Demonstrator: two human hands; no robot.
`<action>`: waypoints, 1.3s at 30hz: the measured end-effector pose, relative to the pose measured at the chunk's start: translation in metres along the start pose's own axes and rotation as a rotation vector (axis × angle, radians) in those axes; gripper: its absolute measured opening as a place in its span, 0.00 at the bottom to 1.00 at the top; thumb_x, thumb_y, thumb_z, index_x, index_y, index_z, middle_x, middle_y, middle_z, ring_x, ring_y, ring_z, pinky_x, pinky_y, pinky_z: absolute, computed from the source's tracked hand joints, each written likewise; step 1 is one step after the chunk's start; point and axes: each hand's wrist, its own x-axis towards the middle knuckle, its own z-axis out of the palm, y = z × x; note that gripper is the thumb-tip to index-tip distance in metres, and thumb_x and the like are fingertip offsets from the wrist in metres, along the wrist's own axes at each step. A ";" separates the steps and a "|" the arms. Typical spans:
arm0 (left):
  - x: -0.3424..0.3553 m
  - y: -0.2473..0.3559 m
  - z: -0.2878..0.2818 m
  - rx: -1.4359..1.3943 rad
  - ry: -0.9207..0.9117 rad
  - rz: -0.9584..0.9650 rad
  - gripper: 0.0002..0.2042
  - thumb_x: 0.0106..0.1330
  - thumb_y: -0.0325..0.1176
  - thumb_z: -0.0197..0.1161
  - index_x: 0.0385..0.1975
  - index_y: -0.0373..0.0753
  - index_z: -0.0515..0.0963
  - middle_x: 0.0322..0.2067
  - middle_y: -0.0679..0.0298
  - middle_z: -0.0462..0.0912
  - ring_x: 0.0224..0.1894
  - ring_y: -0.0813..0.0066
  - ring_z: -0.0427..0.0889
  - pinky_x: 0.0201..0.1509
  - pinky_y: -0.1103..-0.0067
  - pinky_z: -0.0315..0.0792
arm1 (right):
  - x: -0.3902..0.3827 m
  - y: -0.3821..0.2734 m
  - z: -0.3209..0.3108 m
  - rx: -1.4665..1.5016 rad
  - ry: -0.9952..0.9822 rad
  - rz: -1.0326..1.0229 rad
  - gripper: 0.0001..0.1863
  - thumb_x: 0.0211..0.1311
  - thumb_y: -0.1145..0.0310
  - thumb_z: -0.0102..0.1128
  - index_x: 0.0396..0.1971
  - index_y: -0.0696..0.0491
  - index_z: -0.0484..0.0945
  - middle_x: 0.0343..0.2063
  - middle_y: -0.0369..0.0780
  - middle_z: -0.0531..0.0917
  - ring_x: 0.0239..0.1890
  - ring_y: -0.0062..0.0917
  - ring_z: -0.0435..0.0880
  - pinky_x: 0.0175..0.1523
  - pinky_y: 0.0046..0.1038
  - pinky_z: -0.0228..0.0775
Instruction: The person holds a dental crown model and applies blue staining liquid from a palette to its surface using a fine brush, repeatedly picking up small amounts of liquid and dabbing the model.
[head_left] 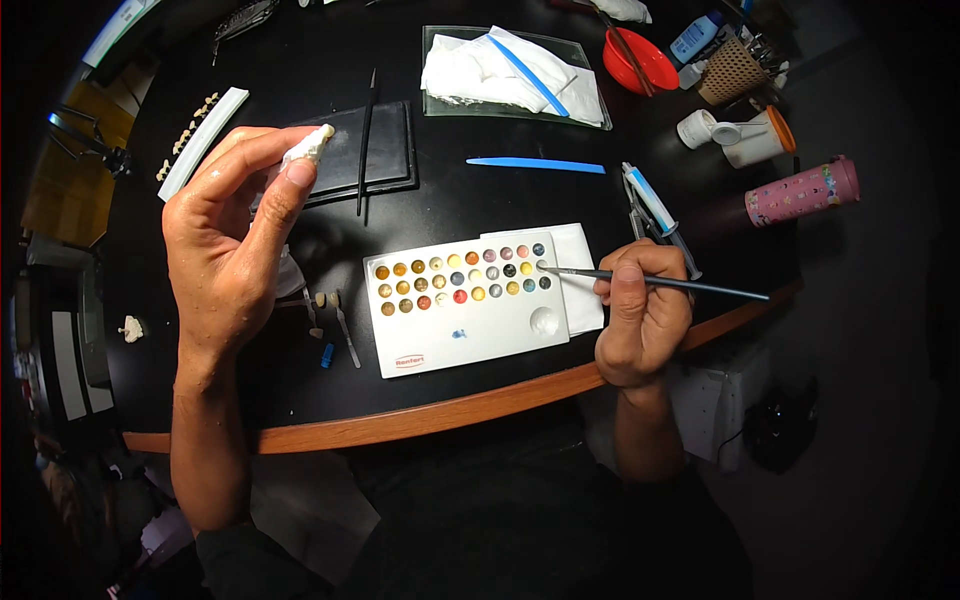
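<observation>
Raised at the left, my left hand (225, 215) pinches a small white plaster-like piece (303, 150) with a cream, tooth-like tip between thumb and fingers. My right hand (645, 320) grips a thin dark paintbrush (690, 285) like a pen, its handle pointing right. The bristle tip is at the right end of a white palette (430, 350), beside its wells; whether it touches cannot be told. Rows of round wells on the palette hold brown, yellow, red, grey and blue colours. A blue smear and a larger whitish hollow lie below them.
A folded white cloth (585, 300) lies under the palette's right side. Behind are a black slab (385, 145), a blue strip (535, 164), a glass tray (515, 118), and a syringe (650, 200). A pink bottle (800, 192) and red bowl (635, 65) stand right.
</observation>
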 end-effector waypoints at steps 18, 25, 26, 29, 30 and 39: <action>0.001 -0.006 -0.001 0.026 -0.007 0.023 0.10 0.70 0.24 0.67 0.47 0.27 0.84 0.40 0.61 0.83 0.40 0.82 0.79 0.45 0.85 0.72 | -0.044 -0.013 -0.041 -0.172 -0.072 0.075 0.05 0.61 0.80 0.65 0.36 0.62 0.81 0.27 0.43 0.84 0.23 0.17 0.81 0.25 0.17 0.67; 0.000 -0.008 -0.002 0.031 -0.018 0.005 0.10 0.72 0.26 0.66 0.48 0.29 0.85 0.42 0.62 0.83 0.41 0.82 0.79 0.46 0.85 0.72 | -0.044 -0.009 -0.033 -0.326 0.068 -0.052 0.13 0.64 0.77 0.67 0.19 0.57 0.75 0.14 0.36 0.75 0.13 0.16 0.70 0.18 0.20 0.53; 0.000 -0.009 -0.003 0.045 -0.039 0.005 0.11 0.73 0.28 0.65 0.49 0.31 0.85 0.43 0.63 0.83 0.42 0.83 0.79 0.46 0.85 0.72 | -0.046 -0.008 -0.033 -0.326 0.070 -0.052 0.13 0.64 0.77 0.67 0.19 0.57 0.75 0.14 0.36 0.75 0.13 0.16 0.70 0.18 0.20 0.53; 0.000 -0.007 -0.003 0.061 -0.046 -0.002 0.10 0.73 0.28 0.65 0.49 0.31 0.85 0.43 0.64 0.83 0.42 0.84 0.78 0.46 0.86 0.71 | -0.049 -0.007 -0.033 -0.351 0.103 -0.038 0.21 0.63 0.80 0.65 0.12 0.54 0.67 0.09 0.33 0.67 0.11 0.16 0.65 0.17 0.21 0.49; -0.001 -0.007 -0.002 0.064 -0.046 -0.004 0.10 0.73 0.28 0.65 0.49 0.31 0.85 0.43 0.64 0.83 0.42 0.84 0.78 0.46 0.86 0.71 | -0.048 -0.006 -0.032 -0.350 0.124 -0.056 0.23 0.62 0.81 0.63 0.10 0.54 0.64 0.08 0.33 0.65 0.10 0.16 0.63 0.17 0.22 0.47; 0.000 -0.009 0.005 0.077 -0.037 0.067 0.08 0.67 0.24 0.68 0.43 0.30 0.87 0.34 0.59 0.87 0.35 0.78 0.82 0.40 0.82 0.74 | -0.045 -0.007 -0.034 -0.001 0.276 0.060 0.24 0.74 0.62 0.40 0.15 0.56 0.67 0.10 0.35 0.64 0.14 0.16 0.65 0.23 0.19 0.51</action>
